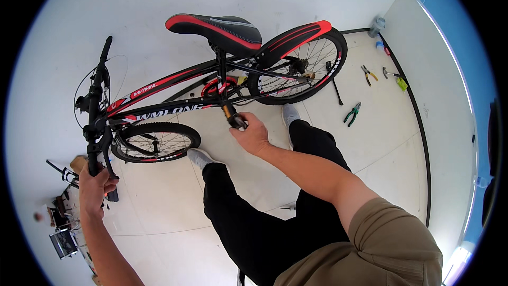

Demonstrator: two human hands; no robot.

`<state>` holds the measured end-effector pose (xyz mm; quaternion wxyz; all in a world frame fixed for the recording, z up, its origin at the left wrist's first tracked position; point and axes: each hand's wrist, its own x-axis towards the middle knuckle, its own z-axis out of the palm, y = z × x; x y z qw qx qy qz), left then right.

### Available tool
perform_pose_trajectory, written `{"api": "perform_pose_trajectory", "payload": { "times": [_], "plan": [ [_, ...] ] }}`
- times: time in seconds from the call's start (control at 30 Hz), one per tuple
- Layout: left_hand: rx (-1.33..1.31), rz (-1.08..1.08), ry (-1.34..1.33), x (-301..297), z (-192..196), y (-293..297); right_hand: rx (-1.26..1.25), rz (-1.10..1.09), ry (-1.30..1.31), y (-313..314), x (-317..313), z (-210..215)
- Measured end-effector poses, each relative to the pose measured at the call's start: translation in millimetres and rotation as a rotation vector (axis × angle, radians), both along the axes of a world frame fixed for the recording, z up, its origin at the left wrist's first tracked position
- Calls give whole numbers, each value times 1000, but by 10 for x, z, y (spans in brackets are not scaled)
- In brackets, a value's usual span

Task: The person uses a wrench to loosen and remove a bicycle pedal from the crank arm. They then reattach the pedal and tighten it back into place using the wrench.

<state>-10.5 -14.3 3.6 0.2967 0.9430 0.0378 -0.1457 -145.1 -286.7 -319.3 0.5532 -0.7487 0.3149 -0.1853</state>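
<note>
A black and red bicycle (pixel 177 82) stands across in front of me, its handlebar (pixel 95 107) on the left and its rear wheel (pixel 334 69) on the right. My left hand (pixel 95 189) is wrapped round the near end of the handlebar, next to a brake lever (pixel 109 161). Below the saddle (pixel 217 30), my right hand (pixel 252 134) is closed on a dark pedal (pixel 229 112) with an orange part. The fingers partly hide that pedal. The front wheel (pixel 193 139) is turned and rests on the floor by my left shoe (pixel 200 158).
Yellow-handled pliers (pixel 368 75), a hammer (pixel 392 74), green-handled pliers (pixel 352 114) and a long black tool (pixel 337 92) lie on the floor at right. A clear bottle (pixel 377 27) stands by the far corner. Assorted gear, including a dark case (pixel 63 242), lies at lower left.
</note>
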Motion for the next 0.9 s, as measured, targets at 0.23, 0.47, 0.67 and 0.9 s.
{"api": "perform_pose_trajectory", "payload": {
  "times": [0.23,0.47,0.67,0.9],
  "plan": [
    [-5,23,-7,-1,26,45,1124,-118,-19,-198,-30,4],
    [-30,3,-2,17,-5,36,1699,-186,-193,-314,12,-151],
    [-17,4,13,9,-6,74,1519,-272,-79,-276,20,-54],
    [-23,8,4,-10,14,9,1552,-149,-57,-366,25,-288]
  ]
}}
